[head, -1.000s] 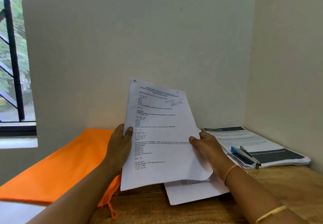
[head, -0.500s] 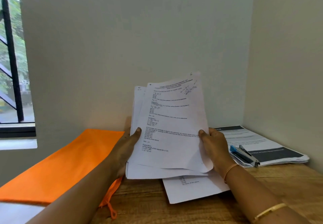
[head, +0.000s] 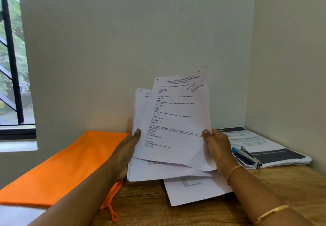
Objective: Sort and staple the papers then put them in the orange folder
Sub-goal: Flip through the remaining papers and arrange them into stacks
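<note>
Since a second ago, the single page I was watching has swung over onto a thicker stack (head: 141,105). It now sits fanned as the front sheet (head: 178,120), top corner tipped toward 1 o'clock. The left hand (head: 126,152) pinches the stack's left edge, thumb on the front. The right hand (head: 217,148) pinches the front sheet's right edge the same way. On both hands the other fingers are behind the paper, out of my sight.

The pages are thin, white and printed, and the front one curls at its lower corner. At 6 o'clock a loose sheet (head: 197,190) lies flat on the grainy wooden counter (head: 151,206), its upper part covered. The orange folder (head: 67,164), matte and cloth-like with a looped cord (head: 112,213), lies at 9 o'clock, partly behind the left arm. At 3 o'clock a blue-and-metal stapler (head: 247,157) rests on a pile of printed booklets (head: 275,153), whose text is too small to read.
</note>
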`<state>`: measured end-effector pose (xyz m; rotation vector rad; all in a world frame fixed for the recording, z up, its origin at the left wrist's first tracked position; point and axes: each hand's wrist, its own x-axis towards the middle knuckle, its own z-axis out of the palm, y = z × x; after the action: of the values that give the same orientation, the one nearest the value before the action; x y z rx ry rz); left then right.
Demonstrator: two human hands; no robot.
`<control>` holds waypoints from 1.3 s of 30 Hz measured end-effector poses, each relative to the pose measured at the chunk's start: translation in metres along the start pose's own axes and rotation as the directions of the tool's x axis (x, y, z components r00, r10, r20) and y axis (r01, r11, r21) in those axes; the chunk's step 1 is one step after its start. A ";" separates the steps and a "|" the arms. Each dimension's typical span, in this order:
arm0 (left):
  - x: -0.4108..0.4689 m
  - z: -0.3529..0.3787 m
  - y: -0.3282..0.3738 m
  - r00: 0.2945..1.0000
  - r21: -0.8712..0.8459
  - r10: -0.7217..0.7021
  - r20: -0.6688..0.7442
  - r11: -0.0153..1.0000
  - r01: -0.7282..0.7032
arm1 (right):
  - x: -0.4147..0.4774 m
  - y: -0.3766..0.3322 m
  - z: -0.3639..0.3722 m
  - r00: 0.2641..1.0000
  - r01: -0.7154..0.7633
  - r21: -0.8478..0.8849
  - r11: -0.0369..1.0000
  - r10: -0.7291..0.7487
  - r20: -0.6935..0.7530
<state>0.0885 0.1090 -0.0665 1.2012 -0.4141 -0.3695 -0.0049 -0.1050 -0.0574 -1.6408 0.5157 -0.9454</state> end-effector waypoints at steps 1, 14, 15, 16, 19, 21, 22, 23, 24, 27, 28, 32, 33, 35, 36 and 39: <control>-0.001 0.001 0.000 1.000 0.001 -0.010 0.003 1.000 0.010 | 0.000 0.000 0.000 1.000 -0.004 0.003 1.000 0.004 0.000; -0.005 0.000 -0.003 0.985 0.118 -0.048 0.164 0.993 0.028 | 0.003 0.002 -0.002 1.000 -0.023 0.108 0.994 0.025 -0.017; -0.006 0.000 -0.003 0.979 0.130 -0.050 0.198 0.991 0.024 | 0.004 0.002 -0.003 0.999 -0.021 0.108 0.994 0.024 -0.026; -0.006 -0.001 -0.003 0.971 0.151 -0.056 0.234 0.988 0.020 | 0.005 0.002 -0.003 0.999 -0.018 0.109 0.994 0.022 -0.035; -0.003 -0.002 -0.004 0.949 0.185 -0.071 0.306 0.983 0.014 | 0.007 0.004 -0.004 0.998 -0.009 0.099 0.995 0.015 -0.062; -0.001 -0.004 -0.004 0.943 0.181 -0.082 0.322 0.983 0.024 | 0.009 0.004 -0.004 0.997 -0.013 0.091 0.996 0.020 -0.076; -0.002 -0.003 -0.004 0.941 0.186 -0.087 0.327 0.982 0.026 | 0.009 0.005 -0.004 0.996 -0.013 0.088 0.996 0.020 -0.083; -0.002 -0.004 -0.004 0.944 0.197 -0.088 0.318 0.980 0.025 | 0.010 0.005 -0.003 0.996 -0.013 0.092 0.996 0.022 -0.089; -0.001 -0.004 -0.004 0.953 0.211 -0.082 0.290 0.977 0.020 | 0.010 0.005 -0.003 0.995 -0.017 0.101 0.995 0.027 -0.097; 0.004 -0.008 -0.002 0.995 0.219 0.007 0.099 0.975 -0.029 | 0.012 0.007 -0.005 0.989 -0.045 0.139 0.989 0.063 -0.133; 0.007 -0.012 -0.001 0.998 0.252 0.057 0.030 0.966 -0.063 | 0.014 0.009 -0.007 0.988 -0.051 0.133 0.990 0.070 -0.141; 0.013 -0.027 0.004 0.915 0.567 0.331 -0.229 0.810 -0.151 | 0.018 0.013 -0.015 0.991 -0.089 0.025 0.996 0.090 -0.095; 0.013 -0.030 0.005 0.874 0.620 0.397 -0.281 0.770 -0.150 | 0.018 0.013 -0.018 0.994 -0.096 -0.014 0.995 0.095 -0.056; 0.011 -0.036 0.009 0.797 0.670 0.494 -0.348 0.725 -0.157 | 0.018 0.014 -0.021 0.996 -0.081 -0.119 0.990 0.084 0.023; 0.011 -0.040 0.011 0.761 0.684 0.530 -0.375 0.712 -0.158 | 0.019 0.015 -0.023 0.996 -0.064 -0.202 0.977 0.075 0.048; 0.010 -0.049 0.016 0.679 0.694 0.585 -0.444 0.704 -0.152 | 0.022 0.017 -0.026 0.995 -0.022 -0.427 0.904 0.060 0.078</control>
<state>0.1227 0.1494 -0.0647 1.7331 -0.1676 0.6310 -0.0107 -0.1419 -0.0649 -2.0453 0.7304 -0.7558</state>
